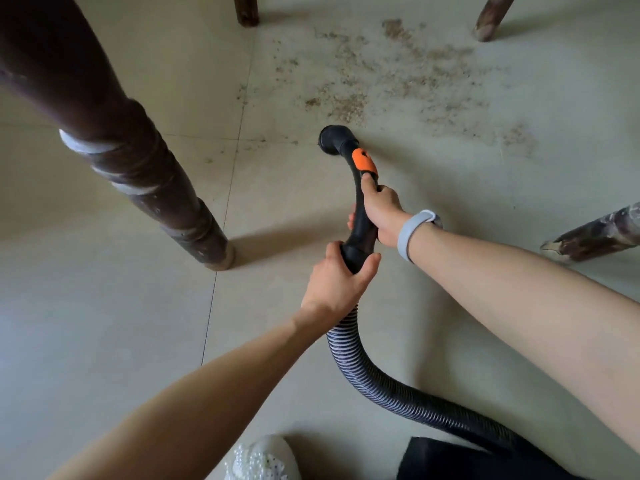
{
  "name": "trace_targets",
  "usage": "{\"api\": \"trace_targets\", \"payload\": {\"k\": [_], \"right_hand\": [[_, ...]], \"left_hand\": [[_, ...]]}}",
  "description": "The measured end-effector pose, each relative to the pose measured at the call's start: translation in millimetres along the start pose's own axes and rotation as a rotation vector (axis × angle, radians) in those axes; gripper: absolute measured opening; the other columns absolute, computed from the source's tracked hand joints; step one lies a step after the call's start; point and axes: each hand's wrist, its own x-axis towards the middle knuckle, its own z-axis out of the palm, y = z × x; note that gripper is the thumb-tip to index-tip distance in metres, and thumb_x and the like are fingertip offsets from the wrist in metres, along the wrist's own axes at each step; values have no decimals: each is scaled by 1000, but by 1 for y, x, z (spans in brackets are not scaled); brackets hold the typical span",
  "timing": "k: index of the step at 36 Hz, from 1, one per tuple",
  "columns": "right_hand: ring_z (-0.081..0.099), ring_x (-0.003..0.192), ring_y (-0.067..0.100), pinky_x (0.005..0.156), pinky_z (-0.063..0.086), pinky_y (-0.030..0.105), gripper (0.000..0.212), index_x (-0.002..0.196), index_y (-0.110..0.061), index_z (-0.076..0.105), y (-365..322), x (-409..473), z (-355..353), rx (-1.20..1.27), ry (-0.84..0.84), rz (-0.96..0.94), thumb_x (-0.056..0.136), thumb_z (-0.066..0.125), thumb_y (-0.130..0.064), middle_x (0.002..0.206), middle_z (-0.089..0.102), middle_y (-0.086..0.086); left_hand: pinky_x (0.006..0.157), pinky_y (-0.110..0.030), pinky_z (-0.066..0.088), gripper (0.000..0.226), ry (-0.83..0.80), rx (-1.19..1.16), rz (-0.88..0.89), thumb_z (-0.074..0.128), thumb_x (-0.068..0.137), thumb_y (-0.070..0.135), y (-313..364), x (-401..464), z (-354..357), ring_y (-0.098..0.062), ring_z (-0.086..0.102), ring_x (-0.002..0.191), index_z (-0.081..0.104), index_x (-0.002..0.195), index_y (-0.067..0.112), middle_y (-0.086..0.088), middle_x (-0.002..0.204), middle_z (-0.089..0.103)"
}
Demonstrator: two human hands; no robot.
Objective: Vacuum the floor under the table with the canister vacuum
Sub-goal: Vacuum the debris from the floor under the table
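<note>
Gripping the vacuum handle [360, 220], both hands hold its nozzle [334, 140] just short of the debris [398, 74].

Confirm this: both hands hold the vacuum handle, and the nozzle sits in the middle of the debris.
Not quite. In the head view the nozzle sits just short of the debris. Both the left hand and right hand do hold the handle.

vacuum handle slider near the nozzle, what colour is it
Orange, on the black vacuum handle; the slider shows best in the head view.
</note>
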Motion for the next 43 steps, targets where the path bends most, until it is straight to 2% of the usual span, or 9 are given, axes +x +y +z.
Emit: {"api": "trace_targets", "payload": {"k": [7, 9, 11, 13, 19, 31, 34, 36, 43], "right_hand": [[59, 43, 21, 43, 48, 21, 53, 102, -5, 49, -9, 2, 19, -15, -3, 42, 94, 39, -57, 70, 59, 11], [68, 66, 25, 64, 56, 30, 67, 103, -5, 54, -7, 7, 30, -24, 10, 64, 86, 36, -68, 82, 66, 11], [66, 95, 32, 91, 51, 42, 87, 108, -8, 56, 6, 36, 40, -52, 30, 39, 67, 30, -81, 103, 68, 13], [64, 102, 33, 95, 48, 44, 98, 109, -9, 57, 21, 67, 49, -83, 34, 17, 54, 26, -84, 110, 67, 13], [65, 96, 35, 89, 52, 46, 73, 114, -6, 55, 9, 26, 66, -153, -30, -9, 80, 35, -68, 109, 66, 17], [64, 96, 34, 91, 52, 45, 70, 123, -4, 50, -8, 26, 82, -124, -190, -25, 87, 40, -63, 110, 65, 18], [64, 62, 27, 65, 57, 32, 63, 116, -4, 49, -13, 29, 85, -76, -263, -17, 91, 40, -61, 89, 62, 14], [59, 46, 21, 44, 50, 22, 55, 114, -6, 45, -15, 26, 84, -50, -303, -7, 94, 40, -57, 83, 57, 12], [58, 48, 22, 45, 48, 22, 54, 104, -7, 48, -5, 17, 81, -48, -345, 45, 92, 42, -60, 71, 56, 10]], "left_hand": [[72, -30, 50, 46, 84, -13, -26, 60, 82, 53, -4, 5, -23, -22, 63, 87, 53, 102, 13, -3, 93, 67], [74, -30, 50, 46, 112, 34, -5, 61, 82, 53, -9, 8, -35, -21, 62, 88, 56, 104, 13, -3, 95, 67], [75, -29, 50, 46, 133, 44, -2, 61, 82, 53, -13, 9, -45, -22, 63, 90, 57, 104, 13, -3, 96, 67], [74, -29, 51, 45, 150, 27, -13, 61, 82, 52, -16, 8, -49, -22, 63, 89, 57, 102, 13, -3, 93, 67], [74, -33, 53, 45, 210, -8, -40, 62, 81, 53, -29, -5, -48, -22, 64, 86, 55, 100, 13, -3, 90, 67], [71, -33, 55, 43, 289, -30, -104, 61, 81, 54, -23, -1, -51, -20, 65, 79, 55, 100, 15, -1, 85, 67], [72, -35, 55, 44, 316, -37, -119, 60, 81, 55, -22, 1, -52, -20, 65, 77, 55, 98, 15, -2, 84, 67], [72, -38, 56, 45, 319, -48, -124, 60, 80, 56, -22, 0, -51, -21, 65, 76, 54, 98, 15, -3, 83, 67], [72, -39, 56, 45, 297, 15, -139, 57, 81, 58, -25, -13, -47, -21, 65, 75, 50, 101, 18, -3, 82, 66]]}}
